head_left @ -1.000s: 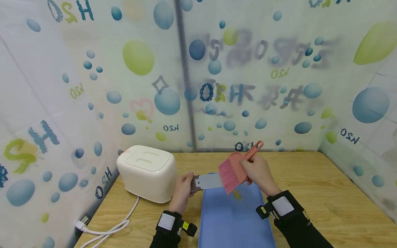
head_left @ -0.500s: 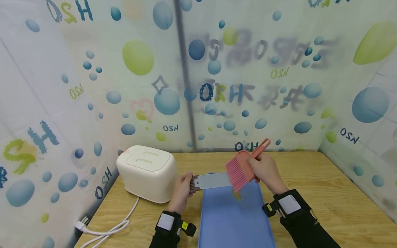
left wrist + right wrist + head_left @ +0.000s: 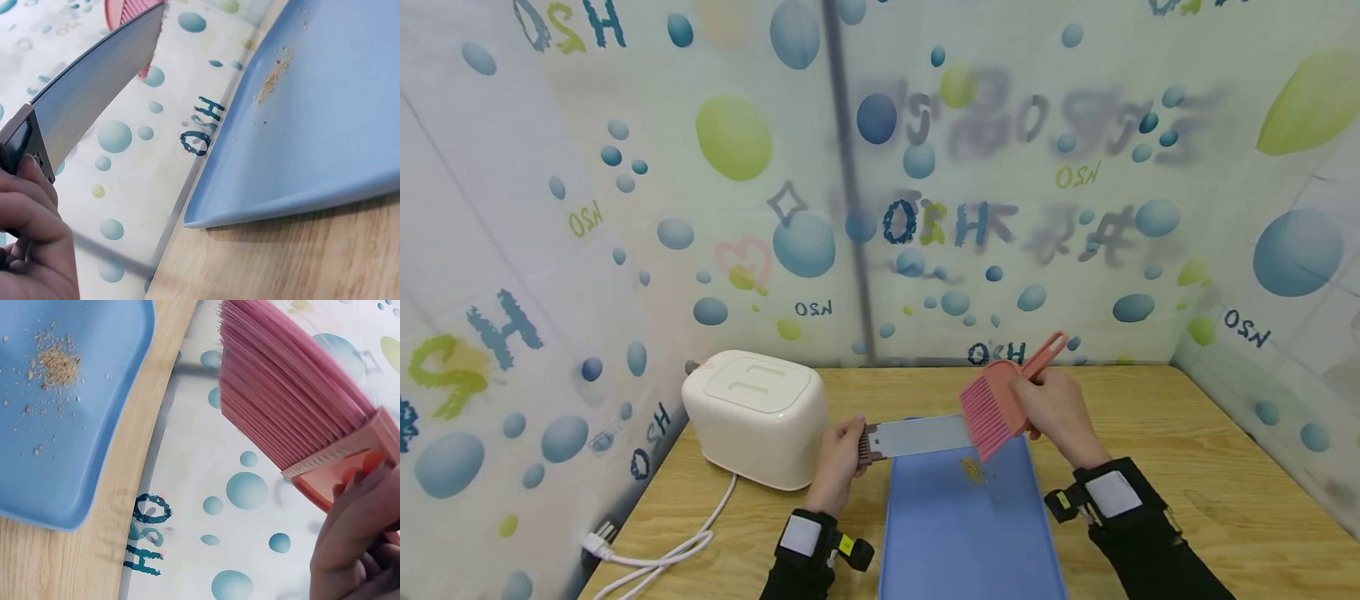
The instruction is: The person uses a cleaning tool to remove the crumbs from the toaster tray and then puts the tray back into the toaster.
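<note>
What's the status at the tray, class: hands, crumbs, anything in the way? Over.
Left hand grips flat-bladed tool; right hand grips pink brush. Crumbs piled on blue tray. Toaster off to tray's left, nothing covering crumbs.

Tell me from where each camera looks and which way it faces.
Head: on the head, facing forward and down at the blue tray; left hand, right hand and sleeves show.
Left wrist: on that wrist, facing the bladed tool and tray; only the left hand shows.
Right wrist: on that wrist, facing the pink brush and tray; only the right hand shows.
Both wrist views share the crumbs.
</note>
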{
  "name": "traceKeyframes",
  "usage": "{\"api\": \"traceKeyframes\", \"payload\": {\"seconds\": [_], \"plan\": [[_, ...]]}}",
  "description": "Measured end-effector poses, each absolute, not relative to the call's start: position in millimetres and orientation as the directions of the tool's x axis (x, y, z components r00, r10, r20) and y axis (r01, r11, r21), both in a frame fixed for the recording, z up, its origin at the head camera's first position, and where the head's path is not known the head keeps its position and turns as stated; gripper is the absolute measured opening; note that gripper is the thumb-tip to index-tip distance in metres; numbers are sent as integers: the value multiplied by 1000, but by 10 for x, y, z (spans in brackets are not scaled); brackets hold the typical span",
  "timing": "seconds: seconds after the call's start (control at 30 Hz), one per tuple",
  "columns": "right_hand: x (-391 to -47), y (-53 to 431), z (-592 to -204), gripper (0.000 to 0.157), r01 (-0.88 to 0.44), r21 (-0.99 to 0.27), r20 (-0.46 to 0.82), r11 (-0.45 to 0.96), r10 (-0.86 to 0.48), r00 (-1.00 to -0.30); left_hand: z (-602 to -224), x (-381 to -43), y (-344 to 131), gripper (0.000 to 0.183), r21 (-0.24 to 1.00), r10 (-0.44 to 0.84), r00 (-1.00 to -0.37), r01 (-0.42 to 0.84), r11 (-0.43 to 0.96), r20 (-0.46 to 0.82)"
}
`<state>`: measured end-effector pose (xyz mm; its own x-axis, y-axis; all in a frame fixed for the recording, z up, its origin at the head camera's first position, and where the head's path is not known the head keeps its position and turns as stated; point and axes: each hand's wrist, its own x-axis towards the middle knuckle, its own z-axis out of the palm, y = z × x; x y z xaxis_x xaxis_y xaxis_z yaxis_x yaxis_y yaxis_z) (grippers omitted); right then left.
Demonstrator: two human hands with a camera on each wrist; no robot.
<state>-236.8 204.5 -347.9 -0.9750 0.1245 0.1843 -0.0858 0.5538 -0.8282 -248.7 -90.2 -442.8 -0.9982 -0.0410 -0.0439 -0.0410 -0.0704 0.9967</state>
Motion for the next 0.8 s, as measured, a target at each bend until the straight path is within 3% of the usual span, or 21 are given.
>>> {"api": "traceKeyframes", "payload": {"seconds": [0.43,0.8], "plan": [[-2341,2066,-3440,35,-108,-830,207,547,123,-971,-4466,-2498,-906,42,997,-51,-997,-55,-57,-58],[-2317,1748,-3355,30,-203,-838,264,506,50,-963,-4453,-2522,-898,42,998,-37,-997,-59,-38,-61]]}}
